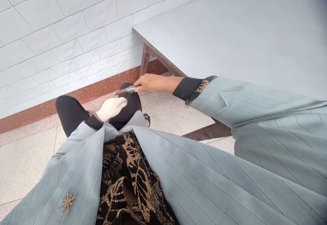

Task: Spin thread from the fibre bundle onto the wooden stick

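Observation:
My bare right hand [144,83] grips one end of a thin brown wooden stick [121,91] above my knee. Silvery wire [131,89] is wound in a thick coil round the stick, right beside my fingers. Just below and to the left, my left hand [112,108] wears a white knitted glove and is closed, its fingertips pinched together. A fine strand of the wire runs down from the coil to those fingertips. The stick's free end points left, above the glove and apart from it.
A pale grey tabletop [230,34] with reddish-brown legs [144,60] stands to the right, near my right forearm. Ahead is a white tiled wall [76,24] with a red-brown skirting band [84,90]. Speckled floor tiles [173,112] lie below my dark-trousered knees [70,111].

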`<state>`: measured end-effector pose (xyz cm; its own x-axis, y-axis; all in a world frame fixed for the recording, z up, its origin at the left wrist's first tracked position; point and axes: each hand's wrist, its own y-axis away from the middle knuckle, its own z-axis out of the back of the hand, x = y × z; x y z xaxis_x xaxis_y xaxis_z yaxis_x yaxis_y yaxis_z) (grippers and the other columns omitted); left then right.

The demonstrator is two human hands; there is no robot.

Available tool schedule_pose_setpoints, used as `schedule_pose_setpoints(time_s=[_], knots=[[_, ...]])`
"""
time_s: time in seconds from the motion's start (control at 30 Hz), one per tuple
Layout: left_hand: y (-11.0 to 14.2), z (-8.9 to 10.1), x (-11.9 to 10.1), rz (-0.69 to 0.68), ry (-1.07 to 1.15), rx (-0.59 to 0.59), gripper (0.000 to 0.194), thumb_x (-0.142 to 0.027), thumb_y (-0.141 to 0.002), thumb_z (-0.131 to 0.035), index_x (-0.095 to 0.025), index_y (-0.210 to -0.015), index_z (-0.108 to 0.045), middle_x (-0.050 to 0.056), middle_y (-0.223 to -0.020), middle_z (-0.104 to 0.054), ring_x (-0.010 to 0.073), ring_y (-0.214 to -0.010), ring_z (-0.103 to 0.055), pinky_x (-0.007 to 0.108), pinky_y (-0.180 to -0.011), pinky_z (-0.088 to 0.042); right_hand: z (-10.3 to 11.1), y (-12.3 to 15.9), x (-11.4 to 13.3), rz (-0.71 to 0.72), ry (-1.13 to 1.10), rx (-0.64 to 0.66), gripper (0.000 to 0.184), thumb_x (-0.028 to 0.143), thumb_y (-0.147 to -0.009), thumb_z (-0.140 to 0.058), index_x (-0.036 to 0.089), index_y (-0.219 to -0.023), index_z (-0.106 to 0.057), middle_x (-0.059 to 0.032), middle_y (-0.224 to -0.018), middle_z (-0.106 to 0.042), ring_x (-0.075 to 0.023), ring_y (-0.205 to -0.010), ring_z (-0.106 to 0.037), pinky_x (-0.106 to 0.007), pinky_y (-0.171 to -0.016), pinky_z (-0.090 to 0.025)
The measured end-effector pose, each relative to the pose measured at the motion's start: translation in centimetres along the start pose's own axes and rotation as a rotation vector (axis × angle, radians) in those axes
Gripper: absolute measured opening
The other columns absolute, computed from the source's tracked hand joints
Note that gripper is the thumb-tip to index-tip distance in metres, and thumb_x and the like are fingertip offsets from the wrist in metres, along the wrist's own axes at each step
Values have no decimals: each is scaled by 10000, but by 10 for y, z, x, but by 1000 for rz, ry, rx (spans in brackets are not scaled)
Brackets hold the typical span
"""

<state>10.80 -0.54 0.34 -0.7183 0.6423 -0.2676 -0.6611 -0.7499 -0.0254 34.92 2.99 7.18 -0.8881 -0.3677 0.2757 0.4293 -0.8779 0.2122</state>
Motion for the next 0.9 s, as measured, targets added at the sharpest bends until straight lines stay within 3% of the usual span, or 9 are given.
schedule_pose_setpoints(time_s=[0.13, 0.23, 0.37, 0.47, 0.53, 0.6, 0.73, 0.8, 0.9], knots=[[0, 0, 1, 4, -159, -11, 317, -303, -1050, -422, -201, -1104, -717, 66, -1055, -763, 226, -963, -707, 321, -852, -501, -1, 2, 3, 21, 145, 142, 224, 303, -944, -624, 160, -991, -790, -76, -863, -699, -162, -713, -548, -318, -664, -317], [0, 6, 5, -3, -190, -15, 318, -278, -1034, -428, -195, -1106, -726, 81, -1063, -758, 246, -980, -706, 338, -849, -502, -2, -1, -1, 36, 47, 360, 184, 273, -938, -648, 154, -874, -772, -35, -727, -641, -139, -646, -514, -319, -676, -332], [1, 16, 10, 32, 27, -78, 279, -226, -979, -454, -195, -1027, -727, 55, -1036, -752, 216, -976, -690, 320, -859, -493, 0, -4, -12, 168, -284, 705, 280, 394, -902, -732, 148, -771, -703, 27, -616, -547, -88, -558, -452, -284, -649, -362], [1, 16, 9, 37, 324, -105, 240, -247, -959, -470, -194, -942, -704, 28, -926, -729, 173, -880, -662, 290, -822, -487, 3, -2, -16, 311, -494, 771, 407, 520, -845, -781, 142, -750, -665, 38, -609, -526, -72, -550, -437, -256, -613, -361], [2, 11, 6, 36, 505, -95, 241, -289, -968, -468, -192, -933, -686, 20, -850, -697, 149, -799, -634, 265, -763, -489, 4, 0, -16, 411, -688, 671, 449, 559, -851, -771, 139, -758, -639, 32, -630, -529, -67, -556, -436, -242, -595, -369], [1, 4, 3, 52, 618, -72, 266, -320, -984, -438, -189, -936, -665, 5, -752, -636, 128, -698, -587, 241, -681, -477, 3, 1, -13, 448, -927, 437, 451, 568, -875, -750, 144, -802, -612, 23, -670, -541, -64, -561, -431, -234, -576, -377], [1, -3, -1, 86, 642, -82, 245, -298, -982, -420, -195, -930, -636, -25, -676, -557, 115, -633, -537, 233, -652, -459, 3, 0, -8, 246, -1207, -66, 365, 500, -962, -670, 178, -854, -536, 1, -716, -534, -80, -570, -415, -240, -549, -377], [1, 0, -2, 57, 498, -83, 238, -276, -986, -424, -201, -945, -646, -15, -741, -622, 126, -694, -582, 257, -724, -475, 4, -1, -6, 92, -1137, -217, 303, 444, -1005, -608, 183, -864, -548, -21, -720, -540, -101, -589, -428, -261, -565, -385], [3, 7, -2, -35, 165, -41, 261, -261, -1008, -422, -207, -1002, -677, 25, -966, -735, 171, -870, -662, 301, -832, -487, 6, -2, -7, -95, -728, -278, 200, 356, -983, -627, 163, -947, -667, -55, -747, -591, -148, -660, -503, -304, -628, -397]])
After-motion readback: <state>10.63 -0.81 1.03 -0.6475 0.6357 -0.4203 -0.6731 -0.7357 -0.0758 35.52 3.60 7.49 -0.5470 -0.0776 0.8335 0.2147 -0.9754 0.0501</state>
